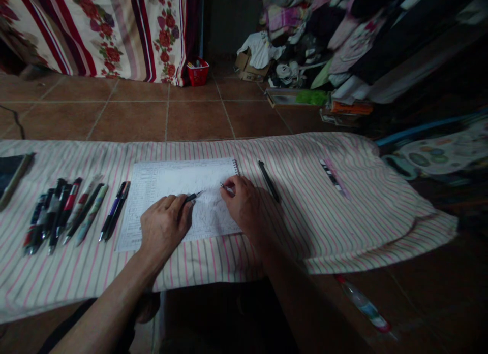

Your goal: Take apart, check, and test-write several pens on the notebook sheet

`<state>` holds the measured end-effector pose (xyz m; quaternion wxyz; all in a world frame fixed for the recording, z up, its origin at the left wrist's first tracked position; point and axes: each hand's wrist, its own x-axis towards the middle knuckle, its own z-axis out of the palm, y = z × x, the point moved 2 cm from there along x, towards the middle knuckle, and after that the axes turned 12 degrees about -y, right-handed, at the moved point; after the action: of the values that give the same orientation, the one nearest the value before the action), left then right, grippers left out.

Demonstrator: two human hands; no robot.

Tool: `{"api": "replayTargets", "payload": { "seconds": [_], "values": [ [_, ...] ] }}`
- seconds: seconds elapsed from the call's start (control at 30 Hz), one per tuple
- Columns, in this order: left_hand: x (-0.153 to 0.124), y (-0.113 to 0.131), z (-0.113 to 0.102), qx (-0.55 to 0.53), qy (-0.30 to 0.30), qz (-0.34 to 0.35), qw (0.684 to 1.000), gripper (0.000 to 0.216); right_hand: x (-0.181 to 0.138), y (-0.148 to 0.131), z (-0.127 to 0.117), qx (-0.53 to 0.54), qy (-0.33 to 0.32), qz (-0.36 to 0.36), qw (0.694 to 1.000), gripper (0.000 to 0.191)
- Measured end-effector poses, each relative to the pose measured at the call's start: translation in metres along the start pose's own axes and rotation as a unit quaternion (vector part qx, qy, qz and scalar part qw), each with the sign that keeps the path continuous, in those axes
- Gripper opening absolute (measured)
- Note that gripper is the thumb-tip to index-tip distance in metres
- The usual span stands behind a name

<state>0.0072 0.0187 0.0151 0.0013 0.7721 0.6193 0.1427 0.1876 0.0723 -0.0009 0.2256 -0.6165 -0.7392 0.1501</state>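
Observation:
My left hand [163, 219] is closed round a dark pen barrel [191, 197], from which a thin pointed end sticks out to the right. Between the fingertips of my right hand [242, 201] is a small shiny pen piece [222, 185], mostly hidden by the fingers. Both hands rest over a spiral-bound notebook [171, 173] with writing and a printed grid on its page. A black pen [269, 181] lies just right of the notebook. Two pens [114, 212] lie side by side at its left edge.
Several pens [63, 212] lie in a row further left on the striped cloth [305, 227]. A dark flat object [13, 176] sits at the far left. On the right is a pink-and-black patterned strip [333, 179]. A plastic bottle [364, 303] lies on the floor.

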Motion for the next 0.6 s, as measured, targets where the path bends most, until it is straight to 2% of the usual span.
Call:
{"api": "replayTargets", "payload": {
  "seconds": [0.4, 0.5, 0.6],
  "values": [
    [0.0, -0.001, -0.001, -0.006, 0.002, -0.007, 1.0, 0.029, -0.002, -0.005, -0.006, 0.01, 0.012, 0.004, 1.0, 0.001],
    [0.0, 0.0, -0.001, -0.004, -0.006, -0.015, 1.0, 0.031, -0.003, -0.011, -0.008, 0.052, 0.014, 0.005, 0.999, 0.002],
    [0.001, 0.0, 0.001, -0.011, -0.018, -0.034, 0.999, 0.032, -0.007, -0.02, -0.006, 0.142, -0.01, 0.003, 0.99, 0.005]
  ]
}}
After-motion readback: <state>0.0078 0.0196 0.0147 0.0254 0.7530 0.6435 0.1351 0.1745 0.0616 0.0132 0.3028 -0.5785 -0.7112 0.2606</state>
